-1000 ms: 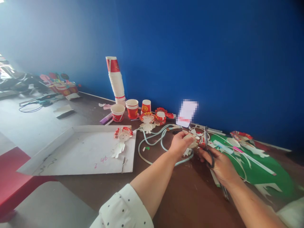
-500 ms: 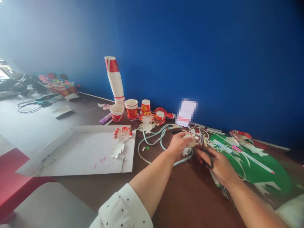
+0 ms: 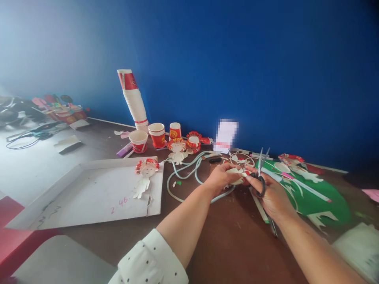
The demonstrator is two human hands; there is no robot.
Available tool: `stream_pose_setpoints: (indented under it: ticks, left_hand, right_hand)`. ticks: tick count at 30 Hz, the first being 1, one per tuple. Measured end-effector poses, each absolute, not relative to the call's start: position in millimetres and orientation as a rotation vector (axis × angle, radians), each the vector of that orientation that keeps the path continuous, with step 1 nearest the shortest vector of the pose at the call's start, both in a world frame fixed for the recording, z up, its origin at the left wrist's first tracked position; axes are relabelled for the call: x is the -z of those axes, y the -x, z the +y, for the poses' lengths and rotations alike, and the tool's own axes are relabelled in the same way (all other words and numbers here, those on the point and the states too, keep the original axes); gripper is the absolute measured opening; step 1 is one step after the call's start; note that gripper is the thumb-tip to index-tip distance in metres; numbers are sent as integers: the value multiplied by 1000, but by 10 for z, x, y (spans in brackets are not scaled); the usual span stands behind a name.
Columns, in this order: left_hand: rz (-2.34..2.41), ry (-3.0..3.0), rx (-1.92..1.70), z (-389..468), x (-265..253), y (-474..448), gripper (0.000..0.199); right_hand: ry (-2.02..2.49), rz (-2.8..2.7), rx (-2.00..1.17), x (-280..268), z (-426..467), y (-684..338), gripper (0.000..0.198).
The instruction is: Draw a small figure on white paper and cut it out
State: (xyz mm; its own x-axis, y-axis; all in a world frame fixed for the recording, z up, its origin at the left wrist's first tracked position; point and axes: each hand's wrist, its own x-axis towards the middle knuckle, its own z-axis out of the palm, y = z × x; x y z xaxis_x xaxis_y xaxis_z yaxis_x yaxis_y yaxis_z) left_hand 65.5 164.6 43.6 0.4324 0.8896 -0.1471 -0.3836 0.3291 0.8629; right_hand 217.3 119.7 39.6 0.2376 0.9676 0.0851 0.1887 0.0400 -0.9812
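My left hand (image 3: 220, 178) is closed, pinching a white paper cutout (image 3: 237, 178) above the brown table. Looped on my right hand (image 3: 274, 196) is a pair of black-handled scissors (image 3: 260, 186). Its blades point up and stand a little apart, clear of the paper. The right fingertips touch the cutout's right edge, where small red bits show. Part of the cutout is hidden by my fingers. On the left, a paper figure with a curled red fringe (image 3: 147, 169) lies on a white box lid (image 3: 97, 197).
A tall leaning stack of paper cups (image 3: 134, 102) stands by the blue wall, near several red cups (image 3: 156, 135). A pale blue cable (image 3: 173, 193) loops beside my left hand. Markers (image 3: 310, 189) and paper scraps lie on a green sheet (image 3: 337, 203) at right.
The view has shifted slightly right. The scissors have moved off the paper, and their blades now spread upward. My right fingertips have come in to the cutout beside my left hand.
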Motion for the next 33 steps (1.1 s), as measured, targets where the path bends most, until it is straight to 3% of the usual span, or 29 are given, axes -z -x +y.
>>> stream_pose_setpoints:
  ticks: [14, 21, 33]
  left_hand:
    - [771, -949, -911, 1711, -311, -672, 37]
    - [548, -746, -914, 1637, -399, -687, 48]
    - [672, -824, -1016, 1575, -303, -847, 40]
  right_hand:
    - [1310, -1100, -1011, -399, 1215, -2210, 42]
    - [1230, -746, -970, -428, 1245, -2156, 44]
    - [1156, -783, -1018, -462, 1189, -2035, 45]
